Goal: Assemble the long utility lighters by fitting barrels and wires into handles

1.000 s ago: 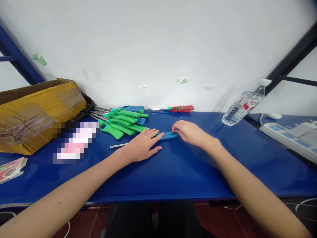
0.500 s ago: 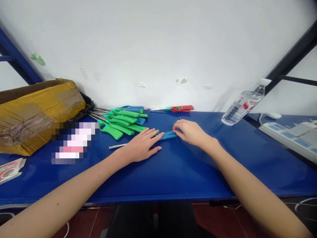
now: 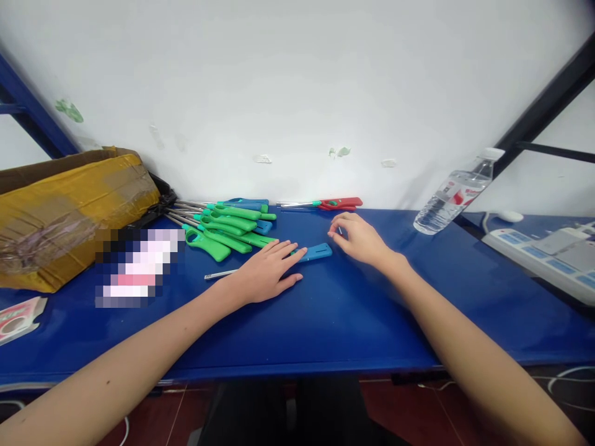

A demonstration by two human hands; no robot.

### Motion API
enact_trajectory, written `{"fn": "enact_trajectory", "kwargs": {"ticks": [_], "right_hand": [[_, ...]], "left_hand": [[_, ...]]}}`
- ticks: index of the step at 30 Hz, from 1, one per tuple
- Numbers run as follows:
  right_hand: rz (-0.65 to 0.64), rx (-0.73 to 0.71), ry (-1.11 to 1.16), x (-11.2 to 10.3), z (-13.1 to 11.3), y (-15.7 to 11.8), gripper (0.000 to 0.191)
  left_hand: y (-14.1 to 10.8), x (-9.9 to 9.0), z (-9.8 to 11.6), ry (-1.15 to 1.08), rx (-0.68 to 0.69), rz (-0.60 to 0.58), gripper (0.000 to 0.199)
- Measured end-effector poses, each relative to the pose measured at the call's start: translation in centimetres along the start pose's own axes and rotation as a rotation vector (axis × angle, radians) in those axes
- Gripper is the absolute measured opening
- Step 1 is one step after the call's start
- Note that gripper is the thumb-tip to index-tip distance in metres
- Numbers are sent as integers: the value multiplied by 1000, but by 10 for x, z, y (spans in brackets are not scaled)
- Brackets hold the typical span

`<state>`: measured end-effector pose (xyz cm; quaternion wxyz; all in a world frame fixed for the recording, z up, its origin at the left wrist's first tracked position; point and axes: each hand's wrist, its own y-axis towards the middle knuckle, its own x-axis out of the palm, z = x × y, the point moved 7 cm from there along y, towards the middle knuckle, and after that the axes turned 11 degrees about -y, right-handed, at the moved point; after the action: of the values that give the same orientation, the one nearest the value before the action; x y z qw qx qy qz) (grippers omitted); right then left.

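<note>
My left hand (image 3: pixel 267 272) lies flat with its fingers stretched across a blue gas lighter (image 3: pixel 318 251), pressing it to the table. The lighter's metal tube shows to the left of the hand, and its blue handle end sticks out to the right; the middle is covered. Just right of that handle, my right hand (image 3: pixel 361 238) is lifted slightly, thumb and fingers pinched on a small thin metal pin (image 3: pixel 340 231). Most of the pin is hidden by the fingers. A pile of green lighters (image 3: pixel 232 226) lies behind my left hand, tubes pointing left.
Red lighters (image 3: pixel 341 203) lie against the wall. A taped cardboard box (image 3: pixel 79 210) stands at the left, with a pink-and-white card (image 3: pixel 18 319) before it. At the right are a water bottle (image 3: pixel 458 193) and a white power strip (image 3: pixel 539 257). The blue table (image 3: pixel 297 347) ends near my body.
My right hand has moved up and slightly right, off the lighter's handle end, which is now uncovered. My left hand and the lighter have stayed in place.
</note>
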<state>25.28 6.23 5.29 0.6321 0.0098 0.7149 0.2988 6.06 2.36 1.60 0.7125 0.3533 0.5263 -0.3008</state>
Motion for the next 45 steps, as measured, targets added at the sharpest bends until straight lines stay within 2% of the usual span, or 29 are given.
{"fn": "enact_trajectory", "kwargs": {"ticks": [3, 7, 13, 16, 19, 21, 25, 29, 34, 38, 45], "right_hand": [[-1, 54, -8, 11, 13, 1, 11], [-24, 66, -3, 23, 18, 1, 12], [24, 74, 49, 16, 16, 1, 18], [-4, -22, 119, 8, 2, 1, 21], [-113, -203, 222, 4, -24, -2, 26], [-148, -269, 228, 4, -36, -5, 32], [-185, -307, 198, 11, -44, -7, 35], [-205, -314, 203, 16, -44, -7, 32], [-187, -280, 241, 8, -42, -6, 29], [-153, -231, 271, 0, -36, -5, 28], [-109, -189, 287, -10, -30, -3, 26]], "left_hand": [[0, 0, 0, -1, -5, -6, 57], [0, 0, 0, 5, -2, -9, 57], [-1, -2, 2, -22, 2, 30, 60], [-1, -4, 1, -49, -12, 58, 69], [0, -7, -4, -34, -21, 83, 75], [-1, -9, -9, -14, -31, 100, 74], [-2, -9, -18, 22, -67, 109, 72], [-3, -8, -19, 18, -70, 105, 67], [-3, -9, -16, 14, -63, 143, 61], [-2, -17, -19, 39, -104, 217, 60], [-4, -33, -21, 34, -100, 342, 33]]}}
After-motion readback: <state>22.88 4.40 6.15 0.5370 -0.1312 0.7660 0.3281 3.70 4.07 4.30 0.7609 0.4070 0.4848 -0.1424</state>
